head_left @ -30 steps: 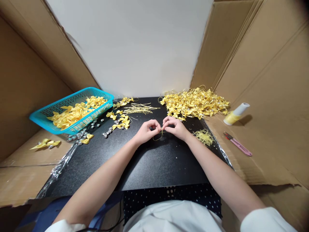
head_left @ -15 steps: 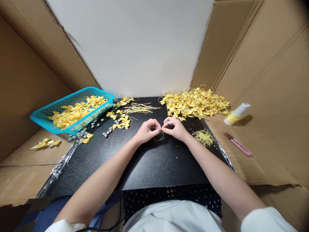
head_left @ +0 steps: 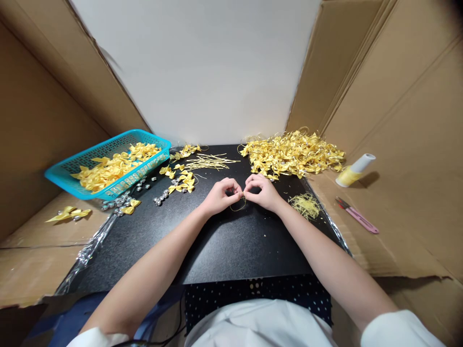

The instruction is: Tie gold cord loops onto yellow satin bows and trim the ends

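Observation:
My left hand [head_left: 220, 195] and my right hand [head_left: 263, 192] meet fingertip to fingertip above the black mat [head_left: 217, 241]. Both are closed in a pinch on a thin gold cord [head_left: 238, 206], which hangs in a small loop below the fingers. A loose bunch of cut gold cords [head_left: 210, 163] lies farther back. Small yellow bows [head_left: 183, 180] and silver beads [head_left: 161, 197] sit to the left of my left hand.
A turquoise basket [head_left: 90, 190] of yellow bows stands at the left. A large heap of finished yellow bows [head_left: 292, 154] lies back right, yellow thread scraps [head_left: 306, 205] beside my right wrist. On the cardboard at right lie a yellow spool [head_left: 352, 171] and pink snips [head_left: 358, 216].
The hands stay nearly still; the pinching fingertips drew slightly closer together and the cord loop shifted a little.

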A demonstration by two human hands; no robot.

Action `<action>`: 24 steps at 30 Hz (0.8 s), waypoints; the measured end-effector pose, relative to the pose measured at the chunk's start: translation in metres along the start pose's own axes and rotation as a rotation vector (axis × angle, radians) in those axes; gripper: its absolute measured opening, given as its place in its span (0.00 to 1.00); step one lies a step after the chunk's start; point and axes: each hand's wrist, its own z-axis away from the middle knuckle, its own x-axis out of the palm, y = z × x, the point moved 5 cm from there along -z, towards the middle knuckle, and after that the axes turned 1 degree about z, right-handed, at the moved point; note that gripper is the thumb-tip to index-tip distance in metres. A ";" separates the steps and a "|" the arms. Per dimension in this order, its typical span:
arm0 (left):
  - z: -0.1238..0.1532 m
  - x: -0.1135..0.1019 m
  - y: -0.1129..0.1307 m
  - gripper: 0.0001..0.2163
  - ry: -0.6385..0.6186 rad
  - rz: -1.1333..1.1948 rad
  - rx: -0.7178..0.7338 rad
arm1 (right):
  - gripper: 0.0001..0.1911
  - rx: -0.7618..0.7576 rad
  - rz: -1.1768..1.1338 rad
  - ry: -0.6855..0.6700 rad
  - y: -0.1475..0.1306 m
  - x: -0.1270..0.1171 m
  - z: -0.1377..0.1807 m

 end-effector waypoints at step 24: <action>0.001 0.002 -0.005 0.07 -0.034 0.000 -0.004 | 0.07 -0.034 0.174 -0.047 -0.011 0.000 0.003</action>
